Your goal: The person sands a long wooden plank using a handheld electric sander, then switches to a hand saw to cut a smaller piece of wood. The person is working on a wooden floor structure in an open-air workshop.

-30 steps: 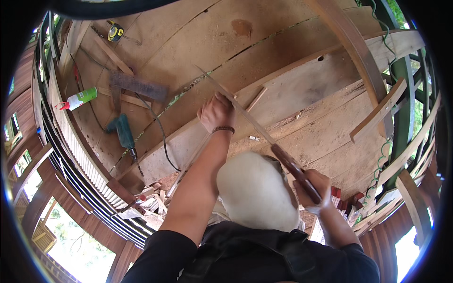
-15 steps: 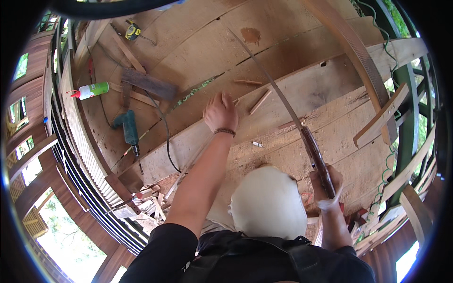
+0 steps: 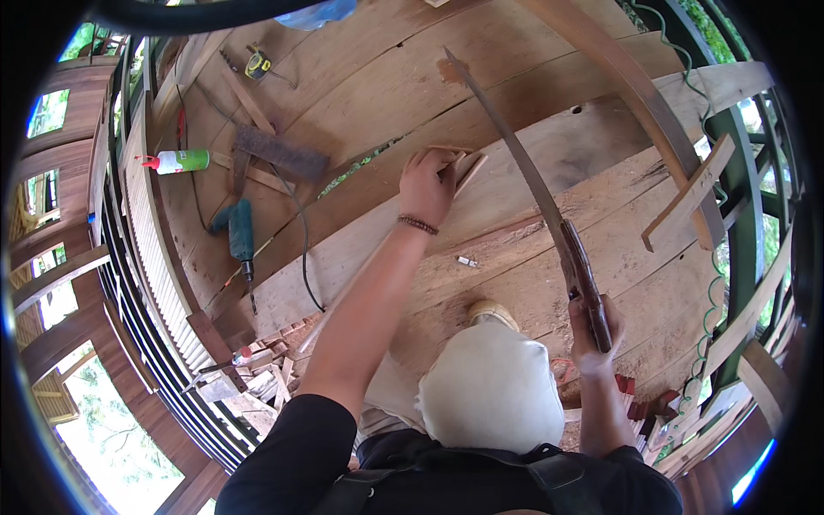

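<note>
My right hand (image 3: 590, 326) grips the brown handle of a handsaw (image 3: 524, 160). The long blade slants up and to the left above the boards, its tip over a dark reddish stain. My left hand (image 3: 427, 184), with a beaded bracelet at the wrist, is closed at the near ends of short thin wooden strips (image 3: 469, 174) over a wide plank (image 3: 558, 146). Its fingers curl around one strip, and partly hide how it is held. Below the plank, a small white piece (image 3: 466, 261) lies on the dusty boards.
To the left lie a teal power drill (image 3: 241, 232) with its cord, a dark wood block (image 3: 283, 153), a green-and-white bottle (image 3: 182, 161) and a tape measure (image 3: 257, 65). Wood scraps (image 3: 270, 369) pile at lower left. A curved beam (image 3: 644, 94) and a green coiled hose (image 3: 709, 318) are at right.
My left hand has moved up and right and closed on a strip. The saw has shifted a little to the right in my right hand, and the view has shifted slightly.
</note>
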`<action>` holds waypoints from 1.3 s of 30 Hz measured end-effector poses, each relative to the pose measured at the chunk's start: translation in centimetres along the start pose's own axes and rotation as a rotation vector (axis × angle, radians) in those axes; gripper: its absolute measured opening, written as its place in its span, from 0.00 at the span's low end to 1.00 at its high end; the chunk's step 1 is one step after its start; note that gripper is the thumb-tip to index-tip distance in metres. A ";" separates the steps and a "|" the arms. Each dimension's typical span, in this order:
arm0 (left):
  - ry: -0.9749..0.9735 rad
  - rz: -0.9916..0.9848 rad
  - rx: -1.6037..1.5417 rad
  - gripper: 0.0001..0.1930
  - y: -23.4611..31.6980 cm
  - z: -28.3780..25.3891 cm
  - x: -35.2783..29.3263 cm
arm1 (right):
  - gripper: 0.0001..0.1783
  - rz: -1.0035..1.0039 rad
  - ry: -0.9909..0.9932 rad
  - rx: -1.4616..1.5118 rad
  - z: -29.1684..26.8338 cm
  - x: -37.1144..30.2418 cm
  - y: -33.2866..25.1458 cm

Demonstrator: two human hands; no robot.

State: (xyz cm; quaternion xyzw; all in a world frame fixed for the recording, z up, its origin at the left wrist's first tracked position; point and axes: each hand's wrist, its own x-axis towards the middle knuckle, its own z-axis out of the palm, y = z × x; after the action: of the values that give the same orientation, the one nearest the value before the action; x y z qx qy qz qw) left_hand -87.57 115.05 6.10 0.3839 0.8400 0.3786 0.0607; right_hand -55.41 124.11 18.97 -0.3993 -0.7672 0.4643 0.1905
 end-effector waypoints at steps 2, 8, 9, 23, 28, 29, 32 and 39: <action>-0.033 -0.035 0.041 0.08 0.3 0.2 0.0 | 0.07 0.002 0.025 -0.033 -0.4 -0.6 0.1; 0.079 0.030 0.123 0.09 -1.6 -3.6 -6.3 | 0.08 -0.026 0.058 -0.034 -1.2 -1.4 0.7; 0.097 0.006 0.090 0.09 -1.7 -3.7 -6.9 | 0.08 -0.012 0.045 -0.028 -1.1 -1.5 0.8; 0.157 0.048 0.101 0.06 0.2 -1.3 -5.9 | 0.05 -0.020 -0.067 0.039 -0.3 -2.6 0.9; 0.173 0.006 0.106 0.07 0.3 -0.5 -5.8 | 0.05 0.022 -0.059 0.056 -0.2 -2.2 0.8; 0.177 0.002 0.117 0.07 0.3 -0.4 -5.9 | 0.05 0.022 -0.058 0.060 -0.2 -2.1 0.8; 0.181 -0.017 0.120 0.07 0.5 -0.1 -5.9 | 0.05 -0.011 -0.084 0.038 -0.1 -1.9 0.6; 0.186 -0.084 0.063 0.06 0.3 0.5 -6.1 | 0.06 -0.074 -0.173 0.086 0.8 -2.4 0.9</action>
State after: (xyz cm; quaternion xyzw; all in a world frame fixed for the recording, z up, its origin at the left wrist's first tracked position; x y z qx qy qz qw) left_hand -82.98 111.22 4.81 0.3132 0.8689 0.3830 -0.0136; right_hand -54.09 122.04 17.98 -0.3207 -0.7743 0.5224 0.1575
